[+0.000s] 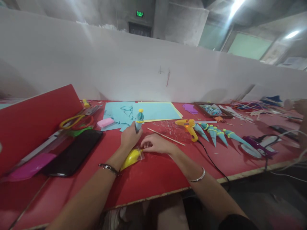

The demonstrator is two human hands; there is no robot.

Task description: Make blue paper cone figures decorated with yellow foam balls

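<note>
My left hand (130,138) is closed around a light-blue paper cone (139,122), which stands upright in the fist. The cone has a yellow band and a small yellow ball on top. Under my left wrist lies a small clear plastic packet with bright yellow contents (130,159), its open end toward my right hand. My right hand (155,143) is beside that end, fingers curled and fingertips at the plastic. Whatever those fingers pinch is too small to make out. A thin wooden stick (165,136) lies just beyond the right hand.
Right of my hands stands a yellow glue gun (189,127) with a trailing black cord, beside several finished blue cones (213,134). Blue paper sheets (155,111) lie behind. Leftward are a black phone (74,153), scissors (82,123) and a pink block (105,122). A brown tray (226,112) holds scraps.
</note>
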